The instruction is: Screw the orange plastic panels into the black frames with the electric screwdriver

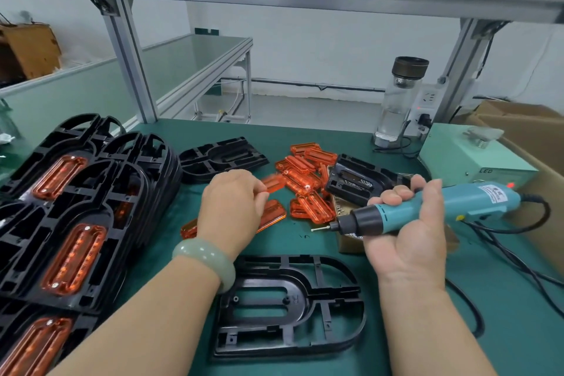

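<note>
A bare black frame (290,305) lies flat on the green mat close to me, its oval opening showing the mat. My left hand (232,210) reaches past it and pinches an orange panel (273,182) at the edge of a loose pile of orange panels (305,180). Another orange panel (271,217) lies under that hand. My right hand (409,232) grips the teal electric screwdriver (427,207), held level above the mat with its bit (320,228) pointing left. A screw sits on the bit tip.
Stacks of black frames with orange panels fitted (73,223) fill the left side. More bare frames lie at the back (222,157) and beside the pile (357,180). A glass bottle (399,101), a pale green power box (470,156) and the screwdriver's black cable (518,253) occupy the right.
</note>
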{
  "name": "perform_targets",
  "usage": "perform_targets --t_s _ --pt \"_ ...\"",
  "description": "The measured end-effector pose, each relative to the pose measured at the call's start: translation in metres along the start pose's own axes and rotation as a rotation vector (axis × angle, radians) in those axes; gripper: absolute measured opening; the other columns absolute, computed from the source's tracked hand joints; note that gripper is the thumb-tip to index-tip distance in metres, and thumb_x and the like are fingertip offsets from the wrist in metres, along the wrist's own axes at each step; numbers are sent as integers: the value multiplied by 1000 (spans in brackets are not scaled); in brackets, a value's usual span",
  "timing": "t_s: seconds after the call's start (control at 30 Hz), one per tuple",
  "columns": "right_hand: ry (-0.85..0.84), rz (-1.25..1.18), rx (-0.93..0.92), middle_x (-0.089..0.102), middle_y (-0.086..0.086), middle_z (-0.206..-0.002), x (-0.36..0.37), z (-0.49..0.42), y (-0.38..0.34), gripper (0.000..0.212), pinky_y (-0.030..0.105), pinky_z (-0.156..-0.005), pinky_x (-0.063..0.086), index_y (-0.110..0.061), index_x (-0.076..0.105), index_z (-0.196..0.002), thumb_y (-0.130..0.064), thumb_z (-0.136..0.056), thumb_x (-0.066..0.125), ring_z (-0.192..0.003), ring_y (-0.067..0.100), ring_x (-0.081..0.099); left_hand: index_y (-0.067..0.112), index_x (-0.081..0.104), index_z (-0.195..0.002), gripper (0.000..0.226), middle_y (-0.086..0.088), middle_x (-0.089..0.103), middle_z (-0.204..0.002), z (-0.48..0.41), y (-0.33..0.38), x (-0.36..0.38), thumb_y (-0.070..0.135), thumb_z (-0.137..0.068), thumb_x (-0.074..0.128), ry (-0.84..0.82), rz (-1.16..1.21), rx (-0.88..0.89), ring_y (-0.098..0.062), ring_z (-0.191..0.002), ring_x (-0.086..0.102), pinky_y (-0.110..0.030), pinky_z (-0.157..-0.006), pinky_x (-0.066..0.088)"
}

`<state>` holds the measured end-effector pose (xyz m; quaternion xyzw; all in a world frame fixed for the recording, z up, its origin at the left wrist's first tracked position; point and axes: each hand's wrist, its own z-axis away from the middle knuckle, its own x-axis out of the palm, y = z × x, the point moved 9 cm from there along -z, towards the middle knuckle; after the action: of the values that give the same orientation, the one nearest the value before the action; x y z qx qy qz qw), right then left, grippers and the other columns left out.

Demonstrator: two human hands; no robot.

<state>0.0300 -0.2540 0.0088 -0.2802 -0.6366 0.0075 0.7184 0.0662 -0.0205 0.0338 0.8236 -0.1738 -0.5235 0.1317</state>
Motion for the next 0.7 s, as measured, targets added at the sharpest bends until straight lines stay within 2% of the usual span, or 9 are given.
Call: perform_targets --t_s 0.1,0.17,0.33,0.5,0.7 --pt "5 -14 6 50 -12 -62 0 0 1 26 18 -57 45 -24 54 -90 -38 -73 67 -51 3 46 34 58 -71 20 13 63 -91 20 4 -18 19 -82 65 54 340 -51 -1 -75 59 -13 -66 39" --pt "0 -14 7 49 -12 -62 1 1 1 23 18 -57 45 -24 54 -90 -38 -77 66 -51 4 46 42 53 -74 29 22 60 -89 33 9 -29 20 -77 72 64 437 -37 4 -76 58 -5 -67 40" --pt "-6 -12 10 50 -12 -62 1 3 0 24 18 -58 45 -25 54 -90 -38 -75 67 -51 4 47 43 49 -116 61 27 55 -103 54 22 -51 18 -70 80 104 431 80 9 -102 52 -6 -83 42" --pt "11 -8 16 50 -12 -62 -2 3 1 16 19 -60 44 -25 55 -91 -38 -86 63 -51 4 47 44 42 -123 72 24 55 -105 62 30 -59 15 -69 81 97 412 131 5 -102 52 -14 -85 45" --pt "4 -13 17 51 -12 -63 0 3 0 24 18 -59 45 -25 55 -91 -37 -75 68 -52 3 48 38 46 -123 71 24 53 -102 67 32 -63 18 -66 82 104 364 161 5 -101 49 -10 -90 37"
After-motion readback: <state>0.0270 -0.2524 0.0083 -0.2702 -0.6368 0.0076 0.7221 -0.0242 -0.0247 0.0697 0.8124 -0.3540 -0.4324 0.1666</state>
